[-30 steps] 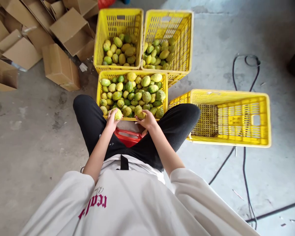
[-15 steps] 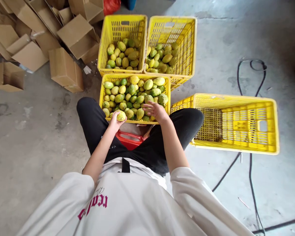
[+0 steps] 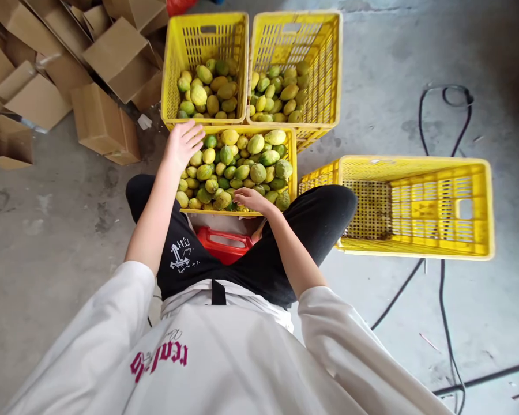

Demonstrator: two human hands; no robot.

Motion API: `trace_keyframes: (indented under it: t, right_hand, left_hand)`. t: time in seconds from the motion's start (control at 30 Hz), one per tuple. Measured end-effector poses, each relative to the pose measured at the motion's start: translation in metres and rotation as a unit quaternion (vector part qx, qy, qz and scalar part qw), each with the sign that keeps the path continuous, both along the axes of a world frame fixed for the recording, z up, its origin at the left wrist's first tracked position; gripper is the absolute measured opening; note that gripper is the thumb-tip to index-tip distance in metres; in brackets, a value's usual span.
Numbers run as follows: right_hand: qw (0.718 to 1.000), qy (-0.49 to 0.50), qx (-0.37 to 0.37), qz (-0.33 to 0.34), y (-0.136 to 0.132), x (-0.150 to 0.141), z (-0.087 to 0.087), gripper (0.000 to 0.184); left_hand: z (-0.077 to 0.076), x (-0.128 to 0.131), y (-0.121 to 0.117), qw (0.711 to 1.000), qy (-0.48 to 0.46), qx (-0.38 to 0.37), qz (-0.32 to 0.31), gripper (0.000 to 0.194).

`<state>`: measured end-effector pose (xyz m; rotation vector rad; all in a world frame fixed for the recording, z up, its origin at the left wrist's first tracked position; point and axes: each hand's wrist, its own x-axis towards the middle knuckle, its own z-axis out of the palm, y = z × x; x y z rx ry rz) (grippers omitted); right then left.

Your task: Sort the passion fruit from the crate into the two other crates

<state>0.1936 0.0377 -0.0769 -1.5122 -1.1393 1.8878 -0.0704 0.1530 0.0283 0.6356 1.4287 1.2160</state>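
Observation:
My left hand (image 3: 185, 142) is raised over the left edge of the front yellow crate (image 3: 294, 164). Its fingers are spread and nothing is in them. Just beyond it, a bright yellow lemon (image 3: 198, 95) lies on the fruit in the back left crate (image 3: 166, 69). Over the near part of the front crate is my right hand (image 3: 251, 199), fingers stretched to the left, low above the yellow-green lemons (image 3: 258, 173). Whether its fingertips touch a fruit is hard to see. Lemons of mixed green and yellow fill this front crate.
More lemons lie in the back right crate (image 3: 338, 69). A yellow crate (image 3: 415, 252) lies on its side at the right, by black cables (image 3: 445, 311). Cardboard boxes (image 3: 99, 118) are heaped at the upper left. Something red (image 3: 225, 253) sits between my legs.
My left hand has moved forward and left and let go of a lemon, which now lies in the back left crate. My right hand has shifted left and lower over the fruit.

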Motion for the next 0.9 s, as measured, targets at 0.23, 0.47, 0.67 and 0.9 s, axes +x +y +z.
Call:
trace_keyframes:
  t: [0.23, 0.47, 0.67, 0.9]
  right_hand:
    - [0.976, -0.161, 0.084, 0.123, -0.004, -0.003, 0.006, 0.008]
    - [0.965, -0.158, 0.047, 0.203, -0.002, -0.022, 0.002, 0.021]
    - [0.954, -0.215, 0.106, 0.182, 0.026, -0.051, -0.014, 0.031]
    - [0.913, -0.264, 0.263, 0.166, 0.087, -0.088, -0.054, 0.068]
  left_hand:
    - [-0.014, -0.033, -0.005, 0.998, 0.039, -0.047, 0.001, 0.02]
    - [-0.047, -0.053, 0.025, 0.89, 0.394, -0.061, -0.222, 0.044]
    - [-0.076, -0.051, 0.019, 0.687, 0.57, -0.079, -0.444, 0.085]
    - [-0.109, -0.049, 0.034, 0.686, 0.578, -0.058, -0.438, 0.073]
